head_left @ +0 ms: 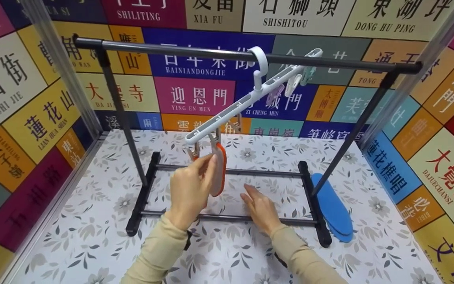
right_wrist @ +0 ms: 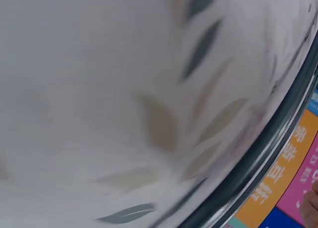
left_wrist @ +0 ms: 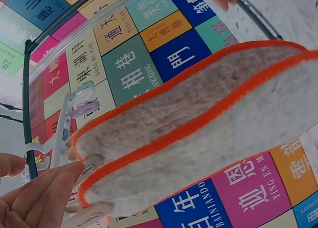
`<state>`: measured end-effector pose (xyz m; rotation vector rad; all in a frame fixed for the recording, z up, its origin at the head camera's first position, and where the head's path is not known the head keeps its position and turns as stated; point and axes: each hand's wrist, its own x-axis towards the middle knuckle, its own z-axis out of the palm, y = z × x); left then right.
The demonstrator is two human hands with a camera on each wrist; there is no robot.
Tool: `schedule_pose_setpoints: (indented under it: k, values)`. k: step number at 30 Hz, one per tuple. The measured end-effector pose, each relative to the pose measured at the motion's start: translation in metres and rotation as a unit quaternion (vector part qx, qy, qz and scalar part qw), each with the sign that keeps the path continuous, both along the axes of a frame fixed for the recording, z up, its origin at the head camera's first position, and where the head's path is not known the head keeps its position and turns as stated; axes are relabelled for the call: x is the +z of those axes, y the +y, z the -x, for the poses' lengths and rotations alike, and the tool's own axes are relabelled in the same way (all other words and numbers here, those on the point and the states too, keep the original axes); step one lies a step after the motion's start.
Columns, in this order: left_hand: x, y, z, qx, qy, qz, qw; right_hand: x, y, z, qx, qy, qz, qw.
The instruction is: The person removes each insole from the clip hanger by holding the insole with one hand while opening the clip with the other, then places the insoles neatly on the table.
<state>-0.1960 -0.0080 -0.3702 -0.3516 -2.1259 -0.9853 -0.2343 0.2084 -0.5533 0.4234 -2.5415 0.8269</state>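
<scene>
A white clip hanger (head_left: 227, 110) hangs by its hook from a black rail, tilted down toward the near left. From its near clips (left_wrist: 92, 208) hang two grey insoles with orange edges: one insole (left_wrist: 208, 138) is nearer the left wrist camera, the other insole (left_wrist: 184, 99) behind it. My left hand (head_left: 191, 185) is beside the clips, fingers bent; in the left wrist view the thumb stands apart from the fingers (left_wrist: 44, 193), and I see nothing gripped between them. My right hand (head_left: 262, 209) is over the rack's base, fingers loosely extended, holding nothing.
The black rack (head_left: 227, 219) stands on a flower-patterned tablecloth (head_left: 85, 221). Two stacked blue insoles (head_left: 335, 209) lie by its right foot. Purple, white and green clips (head_left: 307, 75) hang from the hanger's far end. Walls with coloured lettered tiles (head_left: 195, 96) enclose the table.
</scene>
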Motion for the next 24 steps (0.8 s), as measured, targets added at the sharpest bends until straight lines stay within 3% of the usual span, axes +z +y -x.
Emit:
schedule_pose_setpoints:
  k: [4, 9, 18, 24]
  values:
    - [0.008, 0.001, 0.006, 0.014, -0.001, 0.012, 0.9998, 0.006, -0.015, 0.004, 0.016, -0.003, -0.017, 0.9997]
    - [0.013, 0.004, 0.017, 0.025, -0.034, 0.027, 0.9988, 0.016, -0.037, 0.011, 0.018, -0.012, -0.033, 0.9992]
    - [0.015, 0.008, 0.038, 0.058, -0.068, 0.048, 0.9948, 0.019, -0.062, 0.020, 0.019, 0.039, -0.031, 0.9986]
    - [0.022, 0.009, 0.047, 0.061, -0.077, 0.054, 0.9937, 0.019, -0.069, 0.024, 0.028, 0.063, -0.040, 0.9969]
